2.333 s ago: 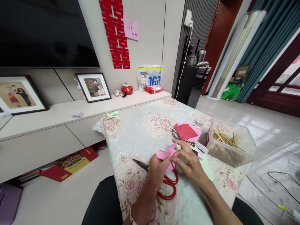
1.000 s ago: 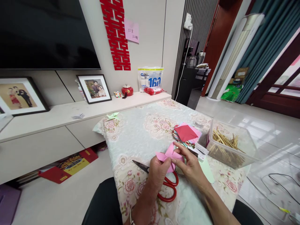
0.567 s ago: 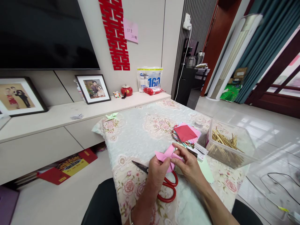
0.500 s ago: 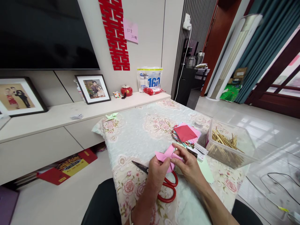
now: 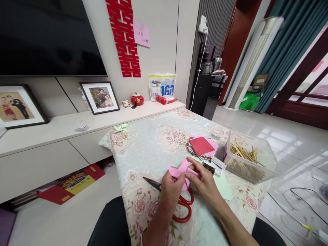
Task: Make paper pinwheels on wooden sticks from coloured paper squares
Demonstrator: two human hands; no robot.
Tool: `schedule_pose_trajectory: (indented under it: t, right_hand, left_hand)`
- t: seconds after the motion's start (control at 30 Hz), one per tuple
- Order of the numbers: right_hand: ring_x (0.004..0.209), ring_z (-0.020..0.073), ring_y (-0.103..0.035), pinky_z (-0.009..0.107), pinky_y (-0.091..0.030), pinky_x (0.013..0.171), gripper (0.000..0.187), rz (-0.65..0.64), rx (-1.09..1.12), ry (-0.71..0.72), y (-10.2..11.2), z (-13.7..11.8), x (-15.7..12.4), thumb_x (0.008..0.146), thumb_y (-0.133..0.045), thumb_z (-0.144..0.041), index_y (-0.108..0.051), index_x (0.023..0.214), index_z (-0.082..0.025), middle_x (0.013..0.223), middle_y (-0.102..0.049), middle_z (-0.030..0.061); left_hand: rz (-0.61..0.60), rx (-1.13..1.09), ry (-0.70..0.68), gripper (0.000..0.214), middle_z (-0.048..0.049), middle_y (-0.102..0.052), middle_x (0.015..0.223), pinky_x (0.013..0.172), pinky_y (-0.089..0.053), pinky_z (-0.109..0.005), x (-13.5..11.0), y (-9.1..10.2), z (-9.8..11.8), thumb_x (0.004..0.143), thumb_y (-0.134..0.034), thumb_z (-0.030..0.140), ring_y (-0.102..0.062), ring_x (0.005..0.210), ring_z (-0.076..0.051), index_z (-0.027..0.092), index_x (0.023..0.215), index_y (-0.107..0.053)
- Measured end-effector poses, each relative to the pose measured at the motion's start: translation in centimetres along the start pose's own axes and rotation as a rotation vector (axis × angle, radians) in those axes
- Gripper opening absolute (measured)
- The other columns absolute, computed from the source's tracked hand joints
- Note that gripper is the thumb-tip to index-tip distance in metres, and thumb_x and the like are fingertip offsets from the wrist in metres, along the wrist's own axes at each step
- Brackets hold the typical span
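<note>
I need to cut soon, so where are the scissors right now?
In the head view, the red-handled scissors lie on the floral tablecloth, under the left hand and right hand holding the pink folded paper.

Your left hand [image 5: 172, 188] covers the near part of the pink folded paper [image 5: 182, 169] and the middle of the red-handled scissors [image 5: 179, 205]. The note's [image 5: 141, 33] writing is too small to read. The left photo frame [image 5: 17, 106] is cut off.

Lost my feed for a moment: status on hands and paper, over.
Left hand and right hand both pinching the pink folded paper above the table. Red scissors lie beneath, untouched. Nothing in the way.
</note>
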State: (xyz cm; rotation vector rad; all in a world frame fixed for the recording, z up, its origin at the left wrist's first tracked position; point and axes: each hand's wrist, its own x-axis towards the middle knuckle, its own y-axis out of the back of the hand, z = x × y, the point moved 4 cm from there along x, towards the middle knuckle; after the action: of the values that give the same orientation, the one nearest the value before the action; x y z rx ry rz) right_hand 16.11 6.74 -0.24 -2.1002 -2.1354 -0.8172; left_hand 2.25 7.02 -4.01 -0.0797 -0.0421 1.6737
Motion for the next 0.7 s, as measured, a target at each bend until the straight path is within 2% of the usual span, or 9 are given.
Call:
schedule_pose_trajectory:
  t: [0.2,0.4,0.53,0.7]
  right_hand:
    - [0.072,0.0151,-0.059,0.027,-0.047,0.071,0.046,0.004,-0.034,0.000,-0.1,-0.1,0.0,0.091,-0.060,-0.031,-0.056,0.133,-0.012,0.084,-0.063,0.0011]
    - [0.072,0.0158,-0.058,0.027,-0.047,0.070,0.048,0.016,-0.029,-0.041,-0.1,0.1,0.0,0.091,-0.057,-0.033,-0.052,0.135,-0.013,0.084,-0.061,0.0014]
    - [0.071,0.0160,-0.057,0.028,-0.046,0.070,0.048,0.025,-0.042,-0.037,-0.1,0.1,-0.1,0.091,-0.056,-0.032,-0.052,0.135,-0.014,0.084,-0.060,0.0010]
    - [0.072,0.0161,-0.056,0.028,-0.046,0.070,0.049,0.016,-0.041,-0.043,-0.1,0.0,-0.2,0.091,-0.056,-0.029,-0.050,0.137,-0.014,0.083,-0.059,0.0007]
  left_hand:
    - [0.010,-0.009,0.002,0.017,-0.0008,-0.066,0.065,0.056,-0.047,-0.024,-0.1,0.1,0.0,0.074,-0.070,0.031,-0.059,0.059,-0.016,0.014,0.078,-0.067]
    - [0.024,-0.074,0.034,0.022,-0.0031,-0.070,0.069,0.059,-0.048,-0.025,-0.1,0.0,-0.4,0.071,-0.074,0.032,-0.063,0.065,-0.019,0.014,0.082,-0.068]
    - [0.004,-0.041,0.021,0.017,-0.0002,-0.065,0.065,0.056,-0.046,-0.024,-0.3,0.0,0.3,0.072,-0.071,0.030,-0.057,0.060,-0.016,0.015,0.077,-0.066]
    - [-0.044,-0.103,0.037,0.017,0.0018,-0.062,0.063,0.054,-0.044,-0.022,-0.6,-0.2,1.2,0.072,-0.071,0.030,-0.054,0.057,-0.013,0.015,0.075,-0.065]
